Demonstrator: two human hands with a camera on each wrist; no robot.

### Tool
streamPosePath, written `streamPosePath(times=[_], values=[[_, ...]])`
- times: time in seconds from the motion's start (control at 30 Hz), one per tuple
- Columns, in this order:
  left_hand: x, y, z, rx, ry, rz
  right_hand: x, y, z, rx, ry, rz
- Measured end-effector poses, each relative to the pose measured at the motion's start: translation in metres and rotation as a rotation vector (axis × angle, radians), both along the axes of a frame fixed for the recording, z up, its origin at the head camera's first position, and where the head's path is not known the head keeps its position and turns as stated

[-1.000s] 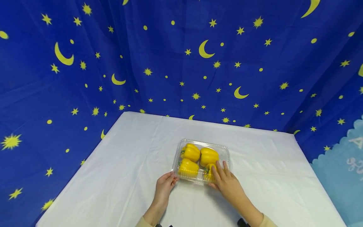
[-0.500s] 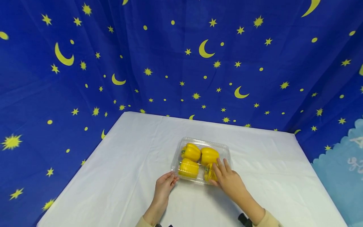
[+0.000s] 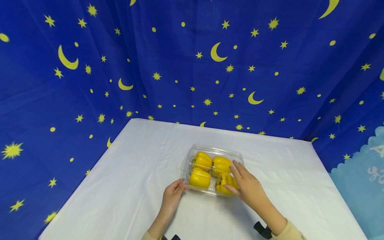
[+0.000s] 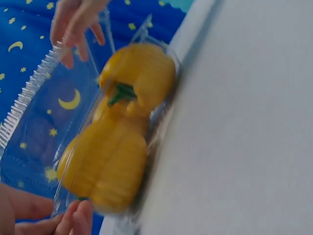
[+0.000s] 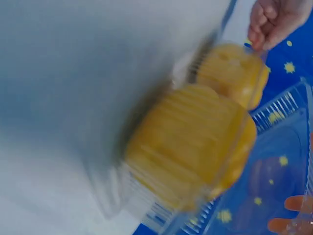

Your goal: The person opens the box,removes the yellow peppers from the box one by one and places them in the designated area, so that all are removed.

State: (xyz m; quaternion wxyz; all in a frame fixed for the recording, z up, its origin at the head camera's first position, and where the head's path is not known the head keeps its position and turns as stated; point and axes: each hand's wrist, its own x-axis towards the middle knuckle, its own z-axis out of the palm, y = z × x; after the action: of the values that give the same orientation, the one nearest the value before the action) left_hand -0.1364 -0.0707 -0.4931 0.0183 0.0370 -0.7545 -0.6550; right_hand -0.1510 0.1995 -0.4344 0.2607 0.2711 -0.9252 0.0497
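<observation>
While left fingers [image 3: 177, 183] pinch the container [image 3: 212, 186], right fingers [image 3: 241, 170], seemingly straight, half-hide a pepper [image 3: 224, 187].

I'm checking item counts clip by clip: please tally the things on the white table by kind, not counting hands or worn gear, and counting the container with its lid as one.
Yellow bell peppers: 4
Clear plastic container, lid included: 1
Total: 5
</observation>
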Motion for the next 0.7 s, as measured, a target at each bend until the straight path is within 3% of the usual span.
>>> streamPosePath(times=[0.2,0.4,0.57,0.7], values=[[-0.003,-0.007,0.001,-0.229,0.066,-0.078,-0.004,0.007,0.009,-0.108,-0.079,-0.013],[-0.010,-0.009,0.006,-0.297,0.048,-0.183,-0.016,0.018,0.019,-0.270,-0.181,-0.004],[-0.016,-0.011,0.005,-0.378,0.062,-0.325,-0.028,0.025,0.026,-0.353,-0.171,0.040],[-0.021,-0.012,0.004,-0.378,0.074,-0.360,-0.037,0.025,0.029,-0.408,-0.150,0.096]])
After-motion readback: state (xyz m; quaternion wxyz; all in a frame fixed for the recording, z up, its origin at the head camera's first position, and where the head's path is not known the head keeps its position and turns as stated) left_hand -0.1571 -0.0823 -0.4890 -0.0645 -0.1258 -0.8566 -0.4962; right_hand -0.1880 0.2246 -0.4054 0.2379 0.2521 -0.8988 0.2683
